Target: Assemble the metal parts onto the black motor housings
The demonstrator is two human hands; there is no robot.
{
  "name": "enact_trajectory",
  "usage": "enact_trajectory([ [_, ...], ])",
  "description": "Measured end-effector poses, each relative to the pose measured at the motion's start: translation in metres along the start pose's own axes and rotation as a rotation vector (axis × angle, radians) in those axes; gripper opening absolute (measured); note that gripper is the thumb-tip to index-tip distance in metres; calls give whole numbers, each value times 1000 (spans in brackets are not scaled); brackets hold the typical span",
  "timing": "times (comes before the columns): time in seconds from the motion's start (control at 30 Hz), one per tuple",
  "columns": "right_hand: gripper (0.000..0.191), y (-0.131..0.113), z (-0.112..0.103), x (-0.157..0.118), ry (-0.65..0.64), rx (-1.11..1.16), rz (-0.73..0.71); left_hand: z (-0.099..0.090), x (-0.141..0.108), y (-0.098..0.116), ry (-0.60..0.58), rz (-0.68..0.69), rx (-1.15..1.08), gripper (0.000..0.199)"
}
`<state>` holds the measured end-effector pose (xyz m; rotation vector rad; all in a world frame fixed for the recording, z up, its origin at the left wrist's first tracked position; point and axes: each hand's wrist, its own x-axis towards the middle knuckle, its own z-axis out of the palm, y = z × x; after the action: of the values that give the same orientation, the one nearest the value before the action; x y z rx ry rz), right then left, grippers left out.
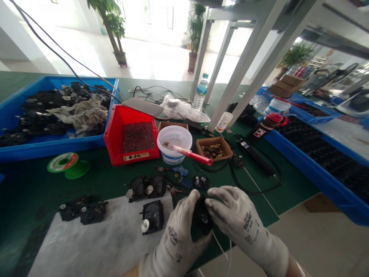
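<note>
Both gloved hands hold one black plastic housing [203, 220] over the front of the table. My left hand [184, 231] wraps round its left side and underside. On the upper right, the bent fingers of my right hand [235, 209] press against it; my fingers hide much of it. To the left, a similar black housing [152, 216] with a silver disc lies on a white sheet [115, 246]. Behind it are two more housings [147, 187], and another pair [83, 208] sits farther left. Just beyond my hands lie a round black part [201, 182] and red-handled pliers [178, 190].
A red bin [111, 148] holds small dark pieces. Beside it stand a white tub [174, 132] with a red-handled brush [193, 154] and a cardboard box [215, 157] of brass pieces. Blue trays [57, 149] flank the table. A corded black tool [256, 157] lies right; green spool [69, 165] left.
</note>
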<state>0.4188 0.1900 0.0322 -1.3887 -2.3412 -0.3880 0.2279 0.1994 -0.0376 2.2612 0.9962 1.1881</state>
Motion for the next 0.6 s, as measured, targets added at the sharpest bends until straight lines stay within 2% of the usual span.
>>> enact_trajectory([
  [0.1, 21, -3, -7, 2, -30, 57, -2, 0, -1, -1, 1, 22, 17, 72],
  [0.2, 22, 14, -16, 4, -80, 225, -8, 0, -2, -3, 0, 9, -6, 75],
  [0.27, 23, 39, -19, 9, -138, 193, 86, 1, -1, -3, 11, 3, -23, 77],
  [0.3, 23, 56, -18, 13, -168, 97, 167, 1, -1, -3, 17, 5, -27, 77],
  [0.33, 23, 74, -15, 20, -262, -63, 294, 1, -1, -4, 22, 12, -30, 78],
  [0.4, 26, 110, -4, 36, -328, -185, 391, 1, -1, -4, 21, 24, -40, 79],
  [0.5, 20, 151, 19, 66, -466, -283, 419, 3, -3, -6, 10, 40, -81, 82],
  [0.6, 18, 171, 40, 90, -621, -321, 357, 5, -4, -8, 15, 49, -113, 86],
])
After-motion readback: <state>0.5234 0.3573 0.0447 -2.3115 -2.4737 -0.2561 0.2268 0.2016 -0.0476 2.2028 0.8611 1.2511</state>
